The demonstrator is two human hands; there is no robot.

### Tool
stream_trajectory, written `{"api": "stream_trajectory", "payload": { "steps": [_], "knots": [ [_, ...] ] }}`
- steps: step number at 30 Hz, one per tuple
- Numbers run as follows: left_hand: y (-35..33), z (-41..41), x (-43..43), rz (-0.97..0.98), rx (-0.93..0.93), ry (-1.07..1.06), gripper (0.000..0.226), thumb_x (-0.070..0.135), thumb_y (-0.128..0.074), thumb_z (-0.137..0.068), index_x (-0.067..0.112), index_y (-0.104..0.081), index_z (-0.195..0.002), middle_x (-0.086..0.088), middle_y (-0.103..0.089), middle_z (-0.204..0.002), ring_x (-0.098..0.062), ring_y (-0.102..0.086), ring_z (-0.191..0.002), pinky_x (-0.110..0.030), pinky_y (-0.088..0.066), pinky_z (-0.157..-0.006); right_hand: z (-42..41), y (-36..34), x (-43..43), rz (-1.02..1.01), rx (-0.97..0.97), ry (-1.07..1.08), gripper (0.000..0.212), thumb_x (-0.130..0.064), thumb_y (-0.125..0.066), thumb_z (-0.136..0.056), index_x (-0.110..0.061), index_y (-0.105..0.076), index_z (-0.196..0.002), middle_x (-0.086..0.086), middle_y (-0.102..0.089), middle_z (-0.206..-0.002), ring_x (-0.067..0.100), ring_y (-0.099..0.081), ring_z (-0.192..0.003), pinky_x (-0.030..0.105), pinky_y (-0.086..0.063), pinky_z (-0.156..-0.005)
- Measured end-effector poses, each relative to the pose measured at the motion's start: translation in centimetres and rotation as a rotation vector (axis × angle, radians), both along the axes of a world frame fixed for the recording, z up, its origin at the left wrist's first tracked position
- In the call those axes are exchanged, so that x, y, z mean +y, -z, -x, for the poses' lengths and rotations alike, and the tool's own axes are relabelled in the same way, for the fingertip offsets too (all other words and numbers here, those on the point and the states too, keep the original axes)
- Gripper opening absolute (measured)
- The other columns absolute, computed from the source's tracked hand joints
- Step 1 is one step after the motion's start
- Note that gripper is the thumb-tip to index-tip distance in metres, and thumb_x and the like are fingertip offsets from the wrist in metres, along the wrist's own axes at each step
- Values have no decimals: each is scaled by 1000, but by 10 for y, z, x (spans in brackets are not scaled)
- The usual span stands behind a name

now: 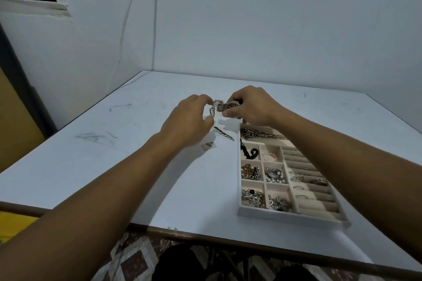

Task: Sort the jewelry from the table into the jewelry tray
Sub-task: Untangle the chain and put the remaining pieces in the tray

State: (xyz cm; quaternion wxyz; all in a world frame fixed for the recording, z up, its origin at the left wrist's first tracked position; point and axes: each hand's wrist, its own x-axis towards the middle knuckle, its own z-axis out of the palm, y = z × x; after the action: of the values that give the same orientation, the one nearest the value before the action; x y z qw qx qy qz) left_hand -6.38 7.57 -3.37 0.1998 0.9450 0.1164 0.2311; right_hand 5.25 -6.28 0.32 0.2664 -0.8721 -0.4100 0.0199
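**You:** What am I holding, exactly?

**Guide:** Your right hand [253, 107] pinches a watch [228, 106] by its round face, fingers curled over the top and thumb underneath. The strap reaches out toward your left hand [187, 118]. That hand's fingers curl in at the strap's end, but I cannot tell whether they grip it or only hover.

**You:** Where does it go?

**Guide:** The jewelry tray [285, 217] lies just under your right wrist and runs back toward you. The long compartment [262, 134] closest to that hand already holds a chain, and I judge it the roomiest.

**You:** Any cautions?

**Guide:** Gather the strap with your left fingers first, so nothing trails over a divider. Then lower the watch flat; don't drop it. Keep clear of the dark patterned band [225, 135] on the table [114, 166] just below your left fingertips, because a dangling strap could drag it.
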Motion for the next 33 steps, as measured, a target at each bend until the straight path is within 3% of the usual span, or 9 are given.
{"api": "stream_trajectory", "payload": {
  "steps": [6,11,15,18,21,23,26,31,33],
  "knots": [
    [-11,-20,-20,-9,23,100,37,30,-53,-93,22,-53,-129,0,-58,-130,-19,-49,-121,-34,-42,-98,-7,-4,-55,-52,98,41,14,-28,-75,-81,-18,-73,-91,-1,-70,-80,20,-67,-79,44,-56,-79],
    [-11,-37,-44,7,97,190,31,42,-53,-94,27,-60,-120,-1,-59,-127,-18,-50,-120,-36,-41,-99,-10,3,-88,-61,150,96,16,-29,-70,-85,-20,-70,-98,0,-70,-86,17,-65,-78,35,-51,-77],
    [-7,-47,-60,16,183,254,29,46,-57,-91,24,-69,-105,-1,-65,-116,-18,-55,-112,-32,-43,-89,-10,17,-97,-52,185,109,8,-25,-67,-88,-18,-66,-92,-1,-70,-80,13,-62,-67,28,-47,-66],
    [-4,-51,-67,34,244,243,34,53,-57,-89,23,-70,-94,-1,-66,-106,-18,-58,-101,-38,-50,-87,-8,25,-98,5,160,120,10,-25,-61,-92,-18,-67,-95,1,-71,-88,17,-65,-77,29,-47,-68],
    [0,-57,-72,-42,339,218,32,59,-54,-86,30,-66,-84,-1,-63,-99,-23,-54,-104,-44,-49,-89,-9,28,-97,76,132,123,16,-26,-53,-97,-19,-67,-96,-1,-68,-89,14,-60,-75,25,-43,-63],
    [1,-59,-75,-82,407,182,32,60,-51,-87,31,-64,-85,-2,-58,-106,-27,-45,-117,-46,-42,-96,-9,27,-96,119,139,121,19,-27,-50,-98,-19,-67,-98,-2,-65,-85,9,-56,-70,22,-38,-58],
    [0,-59,-80,-76,467,121,36,60,-49,-89,31,-65,-103,0,-43,-139,-32,-19,-139,-52,-25,-105,-9,24,-96,176,104,118,21,-29,-50,-98,-20,-68,-102,-8,-62,-82,5,-52,-71,20,-35,-58],
    [-4,-61,-83,-99,519,52,38,61,-50,-87,35,-64,-110,-1,-27,-154,-34,4,-146,-60,-11,-109,-7,23,-101,292,10,120,19,-31,-55,-94,-23,-68,-106,-8,-61,-90,13,-54,-88,24,-37,-71],
    [-4,-62,-82,-108,525,43,39,61,-50,-86,34,-63,-113,-3,-22,-157,-34,8,-146,-60,-8,-109,-7,23,-106,277,6,122,17,-30,-57,-93,-23,-68,-104,-9,-62,-87,13,-56,-85,24,-37,-70]
  ]
}}
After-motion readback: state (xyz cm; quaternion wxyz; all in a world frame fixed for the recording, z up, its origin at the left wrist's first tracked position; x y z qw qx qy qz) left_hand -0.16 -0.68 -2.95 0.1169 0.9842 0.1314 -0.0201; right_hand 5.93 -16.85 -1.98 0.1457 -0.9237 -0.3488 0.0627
